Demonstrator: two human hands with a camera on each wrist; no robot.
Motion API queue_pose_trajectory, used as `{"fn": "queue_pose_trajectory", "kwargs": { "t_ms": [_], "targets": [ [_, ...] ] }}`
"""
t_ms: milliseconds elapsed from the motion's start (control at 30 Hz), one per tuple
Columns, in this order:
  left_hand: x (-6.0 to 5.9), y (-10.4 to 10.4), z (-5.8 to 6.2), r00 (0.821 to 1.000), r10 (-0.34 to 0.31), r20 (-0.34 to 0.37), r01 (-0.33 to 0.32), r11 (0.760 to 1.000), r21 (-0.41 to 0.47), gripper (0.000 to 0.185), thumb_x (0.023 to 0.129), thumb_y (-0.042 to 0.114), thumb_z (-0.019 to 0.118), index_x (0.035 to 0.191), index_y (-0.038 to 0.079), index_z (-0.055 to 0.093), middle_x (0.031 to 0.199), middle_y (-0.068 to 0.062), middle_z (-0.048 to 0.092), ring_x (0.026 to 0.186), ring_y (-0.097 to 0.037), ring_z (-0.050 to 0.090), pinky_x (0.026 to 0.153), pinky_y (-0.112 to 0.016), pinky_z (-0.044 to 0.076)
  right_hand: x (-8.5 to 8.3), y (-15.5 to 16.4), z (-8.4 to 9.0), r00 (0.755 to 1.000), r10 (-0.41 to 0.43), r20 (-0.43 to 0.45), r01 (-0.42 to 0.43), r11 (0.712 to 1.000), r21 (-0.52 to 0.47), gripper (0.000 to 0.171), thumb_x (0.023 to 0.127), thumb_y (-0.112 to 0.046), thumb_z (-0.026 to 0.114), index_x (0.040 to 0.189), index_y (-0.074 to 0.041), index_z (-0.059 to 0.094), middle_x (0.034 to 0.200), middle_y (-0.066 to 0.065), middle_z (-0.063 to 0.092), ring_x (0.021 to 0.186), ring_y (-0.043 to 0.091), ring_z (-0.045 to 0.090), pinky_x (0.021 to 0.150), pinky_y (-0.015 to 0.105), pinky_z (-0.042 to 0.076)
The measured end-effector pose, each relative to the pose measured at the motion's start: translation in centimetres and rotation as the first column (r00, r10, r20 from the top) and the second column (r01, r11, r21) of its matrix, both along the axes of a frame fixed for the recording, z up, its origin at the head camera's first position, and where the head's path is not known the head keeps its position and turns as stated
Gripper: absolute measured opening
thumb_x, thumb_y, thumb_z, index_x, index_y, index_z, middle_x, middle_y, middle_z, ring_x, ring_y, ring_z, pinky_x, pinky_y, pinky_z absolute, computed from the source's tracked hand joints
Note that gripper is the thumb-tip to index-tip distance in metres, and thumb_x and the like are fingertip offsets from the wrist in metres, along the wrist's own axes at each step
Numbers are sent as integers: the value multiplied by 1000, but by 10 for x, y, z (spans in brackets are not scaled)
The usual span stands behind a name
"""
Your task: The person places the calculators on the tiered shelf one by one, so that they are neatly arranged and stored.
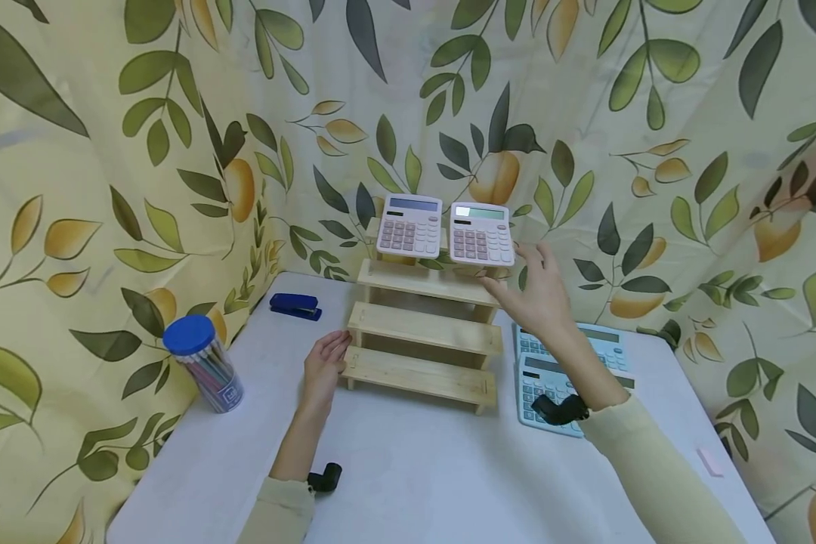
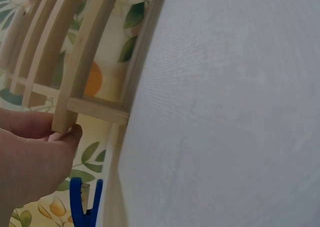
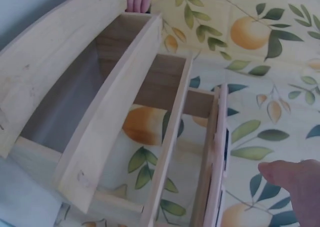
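A stepped wooden shelf (image 1: 421,326) with several tiers stands on the white table. Its left end is pinched by my left hand (image 1: 325,363); in the left wrist view the thumb and fingers (image 2: 35,124) close around the corner of a lower tier. Two pale pink calculators lean side by side on the top tier, a left calculator (image 1: 409,227) and a right calculator (image 1: 482,235). Beside the right calculator's lower right edge is my right hand (image 1: 540,291), its fingers spread and holding nothing. In the right wrist view only its thumb (image 3: 290,179) shows, apart from the shelf.
Light blue calculators (image 1: 540,378) lie right of the shelf, partly under the right forearm. On the left are a blue stapler (image 1: 295,306) and a blue-lidded jar of pens (image 1: 204,364). A small pink block (image 1: 710,462) lies near the right edge. Leaf-patterned curtain surrounds the table.
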State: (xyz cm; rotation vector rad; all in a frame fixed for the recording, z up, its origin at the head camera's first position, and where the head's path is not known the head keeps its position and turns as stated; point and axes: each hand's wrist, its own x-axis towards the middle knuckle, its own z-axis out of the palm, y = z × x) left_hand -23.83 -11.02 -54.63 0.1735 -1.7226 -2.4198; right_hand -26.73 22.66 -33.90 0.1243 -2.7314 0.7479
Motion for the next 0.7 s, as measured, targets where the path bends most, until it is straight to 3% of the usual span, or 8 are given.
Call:
{"fn": "queue_pose_trajectory", "kwargs": {
  "t_ms": [133, 300, 500, 700],
  "targets": [
    [1, 0, 0, 1000, 4, 9, -4, 1000, 1, 67, 83, -29, 39, 146, -8, 45, 151, -28, 50, 144, -37, 47, 119, -36, 39, 12, 11, -2, 1000, 13, -28, -12, 1000, 21, 90, 92, -59, 70, 156, -3, 41, 168, 27, 18, 147, 56, 31, 109, 77, 37],
    [2, -1, 1, 1000, 2, 16, -2, 1000, 0, 67, 83, -29, 39, 146, -7, 45, 151, -27, 51, 145, -35, 48, 119, -36, 39, 24, 22, -3, 998, 19, -51, -17, 999, 42, 86, 94, -54, 71, 154, 1, 42, 167, 28, 20, 149, 54, 27, 109, 79, 35],
    [2, -2, 3, 1000, -9, 9, 9, 1000, 2, 67, 83, -28, 40, 147, -8, 44, 152, -27, 50, 145, -35, 47, 120, -36, 38, 38, 35, -8, 1000, 3, -26, -2, 999, 51, 87, 95, -52, 70, 154, 4, 40, 170, 29, 13, 148, 59, 27, 108, 79, 35],
    [3, -1, 3, 1000, -23, -4, 23, 1000, 9, 67, 83, -28, 39, 147, -10, 42, 152, -28, 48, 146, -36, 46, 121, -37, 37, 51, 51, -17, 1000, -19, -10, 19, 998, 65, 86, 95, -52, 70, 154, 3, 40, 168, 31, 15, 144, 62, 30, 104, 83, 35]
  ]
}}
